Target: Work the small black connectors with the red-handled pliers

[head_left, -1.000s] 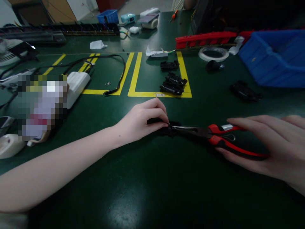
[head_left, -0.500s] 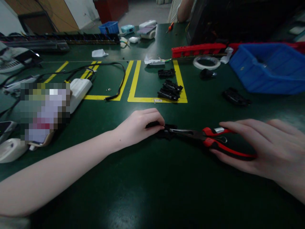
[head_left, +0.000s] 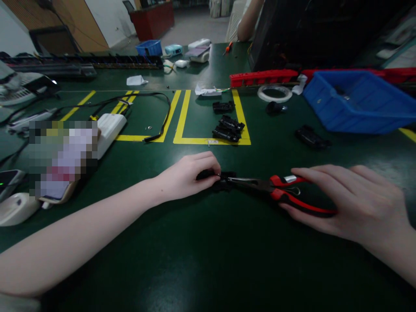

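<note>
My left hand (head_left: 191, 175) pinches the left end of a black plastic part (head_left: 226, 183) low over the green table; the fingers cover much of that part. From the right, the jaw tips of red-and-black long-nose pliers (head_left: 274, 187) reach the same part, close to my left fingertips. Whether the jaws grip something there is too small to tell. My right hand (head_left: 360, 203) is wrapped round the plier handles, which stand a little apart. Similar black parts (head_left: 227, 128) lie beyond my hands, inside a yellow-taped area, and another black part (head_left: 312, 137) lies farther right.
A blue bin (head_left: 364, 104) stands at the right, near a roll of tape (head_left: 274, 93) and a red strip (head_left: 263, 78). On the left are a phone (head_left: 65, 160), a white power bank (head_left: 110, 130) and a black cable (head_left: 169, 108). Across the table, a person's arm (head_left: 250, 21) shows.
The view has tilted up slightly, so the table's things appear lower. Both hands keep their hold, with the pliers still at the black part.
</note>
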Demonstrator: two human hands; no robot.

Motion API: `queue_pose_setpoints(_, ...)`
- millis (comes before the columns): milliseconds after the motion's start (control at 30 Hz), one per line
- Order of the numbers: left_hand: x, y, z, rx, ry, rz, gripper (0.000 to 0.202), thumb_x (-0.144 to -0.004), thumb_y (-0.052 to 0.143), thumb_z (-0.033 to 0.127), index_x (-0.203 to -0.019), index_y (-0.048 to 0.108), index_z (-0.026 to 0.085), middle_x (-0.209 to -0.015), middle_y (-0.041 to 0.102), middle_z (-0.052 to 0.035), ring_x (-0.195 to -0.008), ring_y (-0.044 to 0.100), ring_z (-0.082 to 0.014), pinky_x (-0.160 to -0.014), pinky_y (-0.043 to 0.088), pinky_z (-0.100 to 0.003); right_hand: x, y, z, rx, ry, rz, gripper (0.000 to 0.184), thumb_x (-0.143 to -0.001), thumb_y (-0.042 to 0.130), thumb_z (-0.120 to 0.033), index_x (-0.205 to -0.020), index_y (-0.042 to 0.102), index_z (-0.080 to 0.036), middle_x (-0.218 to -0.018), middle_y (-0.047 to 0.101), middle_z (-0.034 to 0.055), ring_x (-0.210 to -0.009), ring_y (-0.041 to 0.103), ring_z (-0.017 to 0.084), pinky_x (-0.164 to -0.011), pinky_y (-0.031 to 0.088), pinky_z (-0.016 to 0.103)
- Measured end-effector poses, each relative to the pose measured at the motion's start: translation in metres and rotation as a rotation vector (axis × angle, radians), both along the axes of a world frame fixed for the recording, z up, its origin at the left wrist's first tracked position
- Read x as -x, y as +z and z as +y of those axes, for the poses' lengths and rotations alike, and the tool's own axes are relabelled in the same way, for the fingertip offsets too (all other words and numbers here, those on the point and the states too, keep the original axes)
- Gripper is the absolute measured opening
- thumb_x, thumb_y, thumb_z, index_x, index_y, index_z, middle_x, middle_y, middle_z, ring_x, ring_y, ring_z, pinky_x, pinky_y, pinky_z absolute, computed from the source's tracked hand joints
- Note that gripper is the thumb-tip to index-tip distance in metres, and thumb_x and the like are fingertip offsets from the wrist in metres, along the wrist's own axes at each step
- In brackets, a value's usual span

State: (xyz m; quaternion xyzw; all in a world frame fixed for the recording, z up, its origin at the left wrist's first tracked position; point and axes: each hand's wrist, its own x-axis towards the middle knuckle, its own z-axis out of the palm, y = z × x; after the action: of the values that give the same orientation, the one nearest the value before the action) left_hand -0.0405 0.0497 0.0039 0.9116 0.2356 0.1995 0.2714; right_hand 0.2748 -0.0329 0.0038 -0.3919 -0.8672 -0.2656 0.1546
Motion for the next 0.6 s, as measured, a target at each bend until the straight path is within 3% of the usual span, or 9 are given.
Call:
queue_pose_setpoints(333, 0.001, 0.004, 0.001, -0.004, -0.003, 0.008, 0.007, -0.088, 0.057, 0.012, -0.091, 0.062, 0.013, -0.097, 0.063, -0.0057, -0.090, 0.062, -0.0150, -0.079, 0.052, -0.027, -0.005, -0.002, 0.006, 0.014, -0.110, 0.084, 0.052, -0.077, 0.067, -0.051, -0.111, 0.059, -0.012, -0.095, 0.071, 0.0126, -0.077, 0.065, 0.024, -0.062, 0.042, 0.034)
queue_pose_setpoints(500, 0.001, 0.004, 0.001, -0.013, -0.008, 0.006, 0.006, -0.087, 0.057, 0.011, -0.090, 0.062, 0.013, -0.100, 0.062, -0.0071, -0.093, 0.062, -0.0155, -0.081, 0.052, -0.028, -0.004, -0.008, 0.012, 0.204, -0.248, 0.106, 0.050, -0.082, 0.060, -0.053, -0.114, 0.057, -0.015, -0.103, 0.068, 0.0139, -0.090, 0.064, 0.029, -0.072, 0.043, 0.040)
queue_pose_setpoints(600, 0.002, 0.003, 0.002, -0.023, -0.029, 0.009, 0.005, -0.088, 0.057, 0.012, -0.090, 0.062, 0.013, -0.101, 0.062, -0.0073, -0.093, 0.061, -0.0154, -0.081, 0.052, -0.028, -0.005, -0.010, 0.014, 0.309, -0.259, 0.166, 0.051, -0.084, 0.060, -0.051, -0.123, 0.054, -0.019, -0.114, 0.065, 0.0155, -0.101, 0.060, 0.035, -0.080, 0.043, 0.047)
